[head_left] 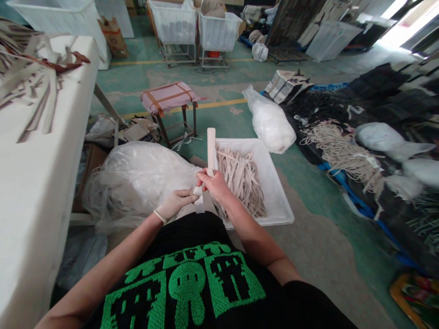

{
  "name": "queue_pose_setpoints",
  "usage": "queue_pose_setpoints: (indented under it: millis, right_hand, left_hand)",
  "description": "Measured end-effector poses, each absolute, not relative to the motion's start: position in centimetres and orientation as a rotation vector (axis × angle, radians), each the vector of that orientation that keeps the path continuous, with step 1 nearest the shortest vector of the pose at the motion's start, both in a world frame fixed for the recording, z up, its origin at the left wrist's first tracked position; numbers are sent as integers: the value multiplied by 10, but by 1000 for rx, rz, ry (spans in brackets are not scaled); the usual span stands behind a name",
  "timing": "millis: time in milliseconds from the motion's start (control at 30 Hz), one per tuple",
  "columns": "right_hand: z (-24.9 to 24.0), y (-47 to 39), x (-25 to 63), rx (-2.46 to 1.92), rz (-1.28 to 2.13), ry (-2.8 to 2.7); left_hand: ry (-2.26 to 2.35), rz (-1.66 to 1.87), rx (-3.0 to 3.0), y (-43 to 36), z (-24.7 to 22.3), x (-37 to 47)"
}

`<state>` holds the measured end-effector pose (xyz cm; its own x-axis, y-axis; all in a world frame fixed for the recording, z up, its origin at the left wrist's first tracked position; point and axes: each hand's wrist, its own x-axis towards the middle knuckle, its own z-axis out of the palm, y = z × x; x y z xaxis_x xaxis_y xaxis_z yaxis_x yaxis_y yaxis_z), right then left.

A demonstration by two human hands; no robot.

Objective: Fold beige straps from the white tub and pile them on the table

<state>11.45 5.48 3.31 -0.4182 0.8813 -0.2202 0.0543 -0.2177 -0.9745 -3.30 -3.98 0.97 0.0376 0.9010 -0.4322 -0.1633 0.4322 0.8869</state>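
My left hand (pixel 176 204), in a pale thin glove, pinches a small white piece (pixel 198 194) over my lap. Just above and to the right, my bare right hand (pixel 211 180) is closed round the lower end of a flat, pale pinkish strip (pixel 211 148) that stands upright; its fingertips are close to the white piece. Beside my right hand is a white plastic bin (pixel 279 196) holding many beige strips (pixel 240 176). A large clear plastic bag (pixel 144 169) lies to the left, close to my gloved hand.
A white table (pixel 30 183) with loose strips runs along the left. Ahead stands a stool (pixel 169 98) with a pink cover. A stuffed white bag (pixel 270 121) lies beyond the bin. Cord bundles (pixel 346 148) are heaped at right; wheeled bins (pixel 174 25) stand farther back.
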Motion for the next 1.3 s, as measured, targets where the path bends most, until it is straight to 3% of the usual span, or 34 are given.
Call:
queue_pose_setpoints:
  millis: [567, 767, 1000, 1300]
  right_hand:
    - [27, 60, 104, -1113, 1771, -1326]
    - [23, 59, 128, -1075, 1861, -1280]
    - [15, 4, 177, -1082, 2100, -1811]
    - [21, -28, 170, -1084, 2108, -2018]
  left_hand:
    - [1195, 782, 581, -47, 11, -16]
    - [1232, 1005, 541, -39, 9, -26]
    - [1133, 1329, 258, -16, 8, -43]
    - [1072, 1426, 199, -3, 13, -39]
